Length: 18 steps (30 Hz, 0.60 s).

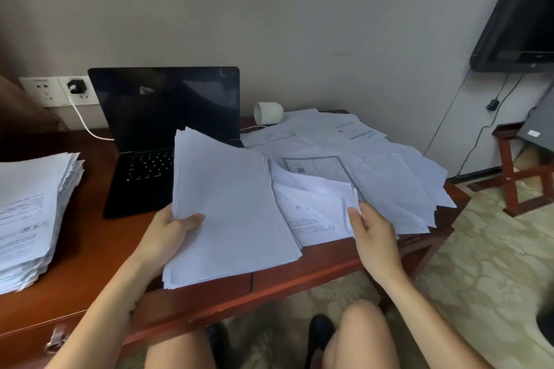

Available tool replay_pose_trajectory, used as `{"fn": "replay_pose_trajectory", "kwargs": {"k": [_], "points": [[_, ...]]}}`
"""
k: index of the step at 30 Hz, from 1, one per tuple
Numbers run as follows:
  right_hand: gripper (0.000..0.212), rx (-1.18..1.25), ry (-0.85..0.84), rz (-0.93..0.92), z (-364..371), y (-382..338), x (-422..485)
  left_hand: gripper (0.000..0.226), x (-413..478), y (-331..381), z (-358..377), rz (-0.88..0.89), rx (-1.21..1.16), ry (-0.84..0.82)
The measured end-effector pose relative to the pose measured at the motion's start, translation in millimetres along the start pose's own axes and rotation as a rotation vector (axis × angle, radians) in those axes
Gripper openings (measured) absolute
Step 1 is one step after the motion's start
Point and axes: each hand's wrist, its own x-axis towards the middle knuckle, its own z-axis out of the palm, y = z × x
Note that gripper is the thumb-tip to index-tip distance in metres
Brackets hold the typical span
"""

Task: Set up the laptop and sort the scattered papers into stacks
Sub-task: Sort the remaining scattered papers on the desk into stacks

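Papers [389,165] lie scattered on the desk [99,249] right of the open laptop [156,135]. We grip a thick sheaf [230,213] in our left hand [168,234], clenched round its edge, thumb on top. Our right hand [374,237] fingers [368,213] pinch the edge of one loose sheet [320,192]. Tall stack [30,213] sits far left.

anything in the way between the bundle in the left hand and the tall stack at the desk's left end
Nothing visible along the near edge: bare desk lies between the bundle in the left hand and the stack. The open laptop sits farther back, beside that path.
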Motion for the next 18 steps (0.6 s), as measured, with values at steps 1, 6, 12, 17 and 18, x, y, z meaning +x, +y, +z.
{"fn": "replay_pose_trajectory", "kwargs": {"k": [1,6,12,17,18], "points": [[0.050,0.057,0.021,0.015,4.8,-4.2,-0.6,0.026,-0.4,1.0,3.2,-0.033,-0.035,0.004],[0.041,0.155,0.027,-0.014,35.2,-20.6,-1.0,0.020,-2.5,-3.7,15.1,-0.079,-0.048,0.004],[0.040,0.124,-0.150,-0.103,64.1,-46.6,-9.9,0.020,-8.8,-2.7,14.5,-0.063,-0.061,0.007],[0.008,0.103,-0.380,-0.071,80.1,-41.5,-13.9,0.026,-11.6,-0.2,15.1,-0.017,-0.072,0.006],[0.016,0.135,-0.447,-0.047,78.5,-41.4,-15.2,0.028,-11.5,0.1,15.5,-0.011,-0.062,0.006]]}}
